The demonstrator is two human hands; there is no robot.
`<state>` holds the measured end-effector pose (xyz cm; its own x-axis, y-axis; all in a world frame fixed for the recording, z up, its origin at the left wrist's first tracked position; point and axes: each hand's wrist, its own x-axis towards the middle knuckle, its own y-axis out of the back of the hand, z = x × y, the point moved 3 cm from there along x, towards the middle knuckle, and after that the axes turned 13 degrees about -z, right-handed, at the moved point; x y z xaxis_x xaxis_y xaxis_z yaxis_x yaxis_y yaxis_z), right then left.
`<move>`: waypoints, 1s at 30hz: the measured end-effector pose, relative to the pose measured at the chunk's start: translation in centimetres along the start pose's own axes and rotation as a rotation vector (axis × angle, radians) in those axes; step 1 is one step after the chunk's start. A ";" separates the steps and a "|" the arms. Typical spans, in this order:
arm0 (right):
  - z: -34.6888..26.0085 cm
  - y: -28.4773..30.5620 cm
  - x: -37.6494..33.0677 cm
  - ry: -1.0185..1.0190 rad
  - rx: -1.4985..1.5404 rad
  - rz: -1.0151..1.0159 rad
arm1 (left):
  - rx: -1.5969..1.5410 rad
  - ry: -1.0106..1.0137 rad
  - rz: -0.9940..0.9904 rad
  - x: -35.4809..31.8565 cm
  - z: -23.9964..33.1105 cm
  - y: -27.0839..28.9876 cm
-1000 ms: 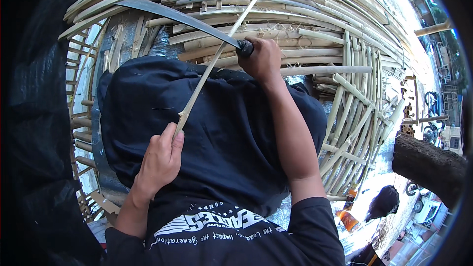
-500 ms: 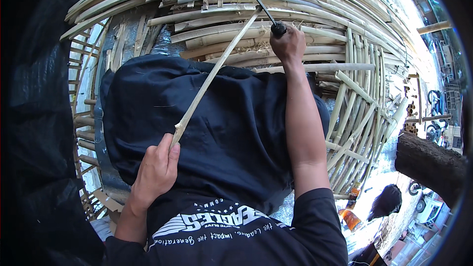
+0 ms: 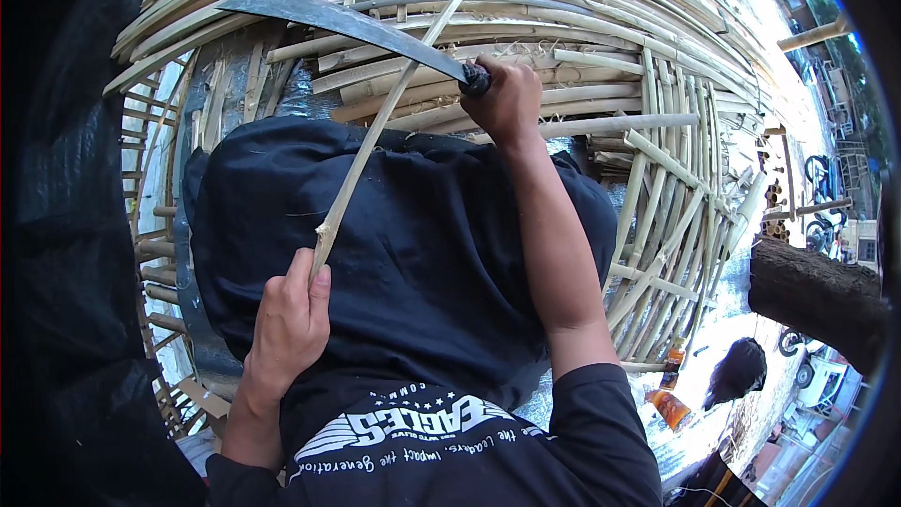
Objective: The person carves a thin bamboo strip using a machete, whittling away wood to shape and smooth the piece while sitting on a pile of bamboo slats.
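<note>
Left hand point(image 3: 286, 329) grips the strip point(image 3: 385, 122), running up toward one o'clock, while right hand point(image 3: 507, 99) clamps the knife point(image 3: 347, 23), blade crossing it at ten.

A long, thin strip of pale bamboo point(image 3: 380, 131) runs on a slant from the person's left hand point(image 3: 286, 324), which grips its lower end over a lap covered in dark cloth, up and away to the right. A curved, sickle-like knife point(image 3: 347, 26) with a broad grey blade and a dark handle is clasped in the right hand point(image 3: 507, 99); the blade points left and lies across the strip near its upper part, seemingly touching it.
</note>
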<state>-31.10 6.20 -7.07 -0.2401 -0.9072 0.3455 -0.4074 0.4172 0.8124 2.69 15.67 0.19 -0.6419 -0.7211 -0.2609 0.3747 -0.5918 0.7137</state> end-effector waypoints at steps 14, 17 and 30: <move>3.0 0.9 0.7 -0.233 0.333 0.181 | -0.208 -0.114 0.049 -0.4 0.4 0.8; 3.7 1.3 -0.2 -0.322 0.207 0.188 | -0.323 -0.111 0.041 0.0 -0.3 -0.3; -0.7 0.7 -0.9 0.010 0.189 0.123 | -0.169 -0.046 0.062 3.9 1.2 -1.8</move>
<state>-30.55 7.27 -6.47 -0.2899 -0.8491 0.4416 -0.5336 0.5264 0.6619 -1.27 14.38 -1.39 -0.6423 -0.7431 -0.1874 0.5191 -0.6017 0.6070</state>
